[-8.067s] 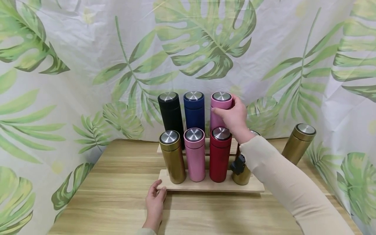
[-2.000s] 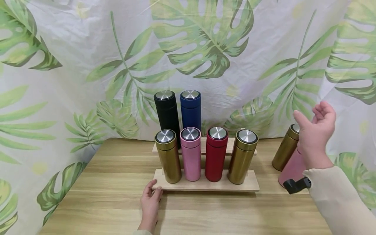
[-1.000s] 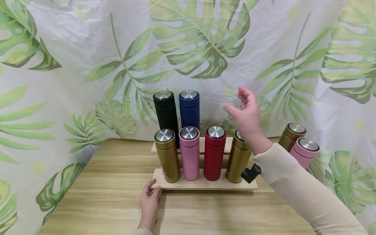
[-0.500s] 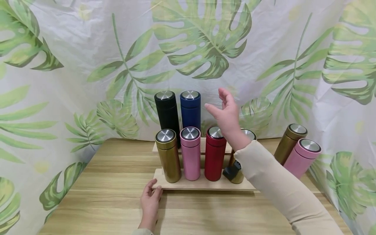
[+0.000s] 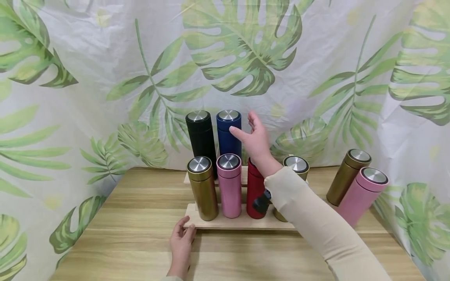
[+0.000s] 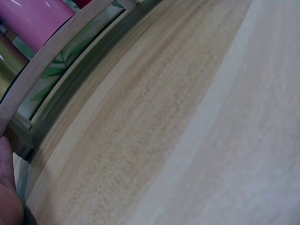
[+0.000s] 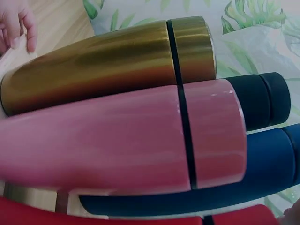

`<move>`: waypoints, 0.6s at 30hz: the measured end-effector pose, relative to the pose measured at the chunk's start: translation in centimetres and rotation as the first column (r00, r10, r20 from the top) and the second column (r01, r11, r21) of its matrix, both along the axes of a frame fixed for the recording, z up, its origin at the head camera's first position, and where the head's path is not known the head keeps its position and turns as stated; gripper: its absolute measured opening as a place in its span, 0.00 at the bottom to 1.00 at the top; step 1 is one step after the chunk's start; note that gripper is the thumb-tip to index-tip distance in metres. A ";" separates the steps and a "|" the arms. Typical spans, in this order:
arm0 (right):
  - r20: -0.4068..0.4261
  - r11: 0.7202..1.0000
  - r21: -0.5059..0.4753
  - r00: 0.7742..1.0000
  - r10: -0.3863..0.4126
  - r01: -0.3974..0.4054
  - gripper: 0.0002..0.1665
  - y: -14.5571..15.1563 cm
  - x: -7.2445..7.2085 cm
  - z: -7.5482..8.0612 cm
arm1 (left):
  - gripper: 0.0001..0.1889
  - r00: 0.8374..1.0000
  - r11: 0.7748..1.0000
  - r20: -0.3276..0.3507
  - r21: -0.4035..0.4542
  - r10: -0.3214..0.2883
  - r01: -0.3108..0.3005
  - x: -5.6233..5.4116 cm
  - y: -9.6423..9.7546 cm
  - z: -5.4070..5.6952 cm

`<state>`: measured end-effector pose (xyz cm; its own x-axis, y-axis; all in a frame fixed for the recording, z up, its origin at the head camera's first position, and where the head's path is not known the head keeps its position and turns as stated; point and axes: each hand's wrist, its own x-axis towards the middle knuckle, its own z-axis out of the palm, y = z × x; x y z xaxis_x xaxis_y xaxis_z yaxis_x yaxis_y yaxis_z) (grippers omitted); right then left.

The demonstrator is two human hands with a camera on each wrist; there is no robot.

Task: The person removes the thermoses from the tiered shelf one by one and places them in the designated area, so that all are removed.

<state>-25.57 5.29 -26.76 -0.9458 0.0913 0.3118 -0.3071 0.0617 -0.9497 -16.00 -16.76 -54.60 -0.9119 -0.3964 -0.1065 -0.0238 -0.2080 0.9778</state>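
My right hand [image 5: 257, 145] is at the blue thermos flask [image 5: 230, 141] in the back row, thumb in front of it and fingers spread on its right. Contact cannot be told. In the right wrist view this blue flask [image 7: 262, 159] lies behind a pink one [image 7: 117, 140]. My left hand [image 5: 181, 248] holds the left end of the two-tier wooden rack's [image 5: 228, 222] lower shelf. A black flask [image 5: 201, 142] stands left of the blue one. In front stand a gold flask [image 5: 204, 195], a pink flask [image 5: 230, 193], a partly hidden red flask [image 5: 254, 187] and another gold flask [image 5: 297, 164].
On the wooden table [image 5: 133, 226], right of the rack, a gold flask [image 5: 346, 179] and a pink flask [image 5: 363, 197] stand close together. A leaf-print cloth [image 5: 158, 58] hangs behind. My right forearm [image 5: 327, 226] crosses over the rack's right end.
The pink flask from the back row now stands at the right beside the gold one. My right hand has let go of it and moved left to the blue flask. My left hand stays put.
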 end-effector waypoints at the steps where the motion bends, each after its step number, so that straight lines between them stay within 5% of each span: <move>1: 0.006 1.000 -0.001 1.000 0.000 0.000 0.45 -0.1 -0.2 -0.1 | 0.20 1.000 1.000 -0.003 -0.002 0.000 0.000 0.0 0.0 0.0; 18: 0.036 0.986 0.167 0.999 -0.017 0.011 0.49 -1.6 -1.5 -0.9 | 0.21 0.999 1.000 -0.033 0.014 0.007 -0.006 0.1 0.1 -0.2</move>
<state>-27.12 3.72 -27.68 -0.9560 0.0545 0.2881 -0.2694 0.2244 -0.9365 -15.93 -16.70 -54.75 -0.9124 -0.4011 -0.0815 0.0104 -0.2218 0.9750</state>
